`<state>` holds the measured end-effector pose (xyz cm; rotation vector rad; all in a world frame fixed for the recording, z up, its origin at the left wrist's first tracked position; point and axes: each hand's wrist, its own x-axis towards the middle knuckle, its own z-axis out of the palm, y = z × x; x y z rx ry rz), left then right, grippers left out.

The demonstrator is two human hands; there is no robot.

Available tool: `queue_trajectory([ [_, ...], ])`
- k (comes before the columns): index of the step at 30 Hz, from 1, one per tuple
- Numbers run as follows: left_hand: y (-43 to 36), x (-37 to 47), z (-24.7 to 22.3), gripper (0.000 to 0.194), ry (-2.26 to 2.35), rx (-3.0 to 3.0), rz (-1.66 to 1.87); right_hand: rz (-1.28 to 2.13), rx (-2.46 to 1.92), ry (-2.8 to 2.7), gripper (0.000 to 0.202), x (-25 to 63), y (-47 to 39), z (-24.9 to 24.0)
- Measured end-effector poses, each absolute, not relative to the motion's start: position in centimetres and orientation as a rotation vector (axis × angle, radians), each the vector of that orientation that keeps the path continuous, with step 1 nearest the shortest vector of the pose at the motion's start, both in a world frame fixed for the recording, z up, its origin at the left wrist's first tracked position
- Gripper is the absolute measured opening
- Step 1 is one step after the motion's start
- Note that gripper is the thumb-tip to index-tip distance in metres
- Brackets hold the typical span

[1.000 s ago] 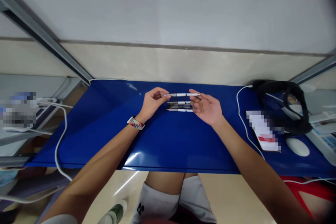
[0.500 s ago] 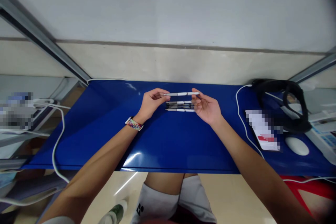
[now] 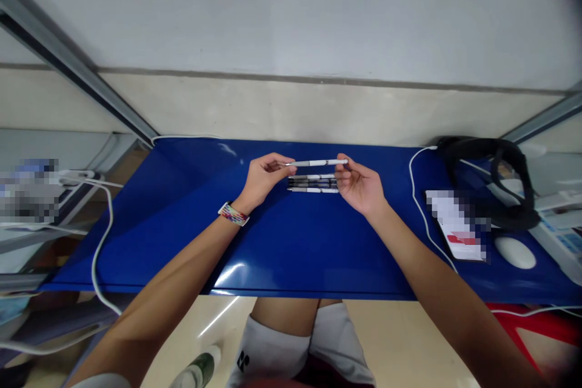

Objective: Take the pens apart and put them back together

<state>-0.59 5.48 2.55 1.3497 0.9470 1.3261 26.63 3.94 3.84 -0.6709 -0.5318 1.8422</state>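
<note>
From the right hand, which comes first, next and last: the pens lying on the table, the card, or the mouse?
Head view, nearest first:
1. Pens: lying just left of the right hand, under the pen that both hands hold.
2. Card: farther right on the blue table, past the white cable.
3. Mouse: farthest right, beyond the card.

Pale wall, blue tabletop, grey metal frame rails, cream floor
</note>
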Motion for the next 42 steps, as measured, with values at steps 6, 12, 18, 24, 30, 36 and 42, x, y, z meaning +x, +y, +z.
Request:
queue_trajectory([
  [6, 5.40, -0.58, 2.72, 0.032, 0.965, 1.347, 1.330, 1.837, -0.658, -0.526, 0.020, 26.61, 3.86, 3.82],
  [12, 5.25, -0.54, 2.79, 0.033, 0.984, 1.368, 1.301, 1.833, -0.618, -0.475, 0.023, 26.44, 3.72, 3.84],
  [18, 5.27, -0.62, 2.87, 0.032, 1.000, 1.375, 1.308, 1.823, -0.671, -0.504, 0.019, 26.57, 3.88, 3.63],
  [24, 5.14, -0.62, 3.05, 0.029, 1.001, 1.375, 1.331, 1.802, -0.653, -0.475, 0.021, 26.34, 3.79, 3.48],
  [30, 5.22, -0.59, 2.80, 0.029, 0.996, 1.399, 1.320, 1.829, -0.603, -0.458, 0.022, 26.28, 3.70, 3.55],
  [36, 5.04, -0.45, 2.90, 0.028, 0.988, 1.401, 1.313, 1.796, -0.582, -0.544, 0.012, 26.27, 3.85, 3.24],
  [42, 5.16, -0.52, 2.83, 0.033, 0.995, 1.390, 1.322, 1.773, -0.647, -0.490, 0.015, 26.09, 3.94, 3.16],
])
